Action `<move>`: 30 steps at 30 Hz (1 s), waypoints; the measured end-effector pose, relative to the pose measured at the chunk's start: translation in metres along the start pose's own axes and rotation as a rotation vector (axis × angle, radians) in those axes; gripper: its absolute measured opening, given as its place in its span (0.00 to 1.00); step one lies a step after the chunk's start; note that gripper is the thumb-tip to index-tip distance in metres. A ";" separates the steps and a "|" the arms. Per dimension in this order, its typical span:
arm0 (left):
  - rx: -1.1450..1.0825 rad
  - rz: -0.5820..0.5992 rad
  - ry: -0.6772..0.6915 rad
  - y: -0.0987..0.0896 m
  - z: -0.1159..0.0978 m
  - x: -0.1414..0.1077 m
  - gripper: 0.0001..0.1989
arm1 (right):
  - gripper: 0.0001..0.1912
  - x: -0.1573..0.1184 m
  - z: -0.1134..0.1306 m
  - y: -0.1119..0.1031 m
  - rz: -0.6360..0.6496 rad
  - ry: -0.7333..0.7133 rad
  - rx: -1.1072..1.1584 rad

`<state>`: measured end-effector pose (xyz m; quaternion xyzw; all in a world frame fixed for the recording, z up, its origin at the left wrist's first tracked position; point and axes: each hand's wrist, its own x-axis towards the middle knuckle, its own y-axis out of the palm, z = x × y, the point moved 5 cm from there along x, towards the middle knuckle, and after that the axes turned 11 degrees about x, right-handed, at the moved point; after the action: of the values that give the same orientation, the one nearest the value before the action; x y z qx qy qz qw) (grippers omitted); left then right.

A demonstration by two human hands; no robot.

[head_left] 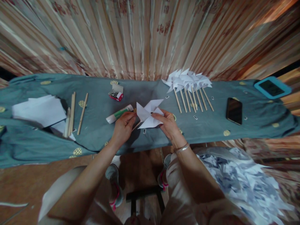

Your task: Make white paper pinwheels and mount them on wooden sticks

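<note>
A white paper pinwheel (pixel 148 120) is held over the table between both hands. My right hand (pixel 169 123) grips it from the right, with the thumb pressed at the dark pin (pixel 151 113) in its centre and the fingers behind the paper. My left hand (pixel 124 126) is closed at the pinwheel's left, around a thin wooden stick (pixel 136 126) whose end shows below the fingers. Just behind the left hand lies a white and green glue tube (pixel 119 114). A small red box of pins (pixel 116 95) stands open farther back.
Finished pinwheels on sticks (pixel 187 81) lie in a row at the back right. A phone (pixel 234 111) and a blue-framed device (pixel 273 87) are farther right. Paper sheets (pixel 39 109) and loose sticks (pixel 72 114) lie left. A bag of paper pinwheels (pixel 243 181) sits below, at right.
</note>
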<state>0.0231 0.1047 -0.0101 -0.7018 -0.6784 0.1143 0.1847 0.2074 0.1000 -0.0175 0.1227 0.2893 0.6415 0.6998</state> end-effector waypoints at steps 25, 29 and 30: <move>-0.549 0.092 -0.401 0.023 0.000 -0.006 0.12 | 0.18 0.000 -0.009 0.014 0.109 0.035 -0.101; -0.567 0.096 -0.392 0.024 -0.001 -0.006 0.12 | 0.18 0.001 -0.011 0.011 0.101 0.028 -0.113; -0.571 0.095 -0.396 0.024 0.000 -0.006 0.12 | 0.18 0.001 -0.011 0.011 0.098 0.030 -0.110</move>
<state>0.0451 0.0982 -0.0203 -0.7204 -0.6721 0.0624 -0.1595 0.1921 0.1005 -0.0206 0.0883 0.2579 0.6917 0.6688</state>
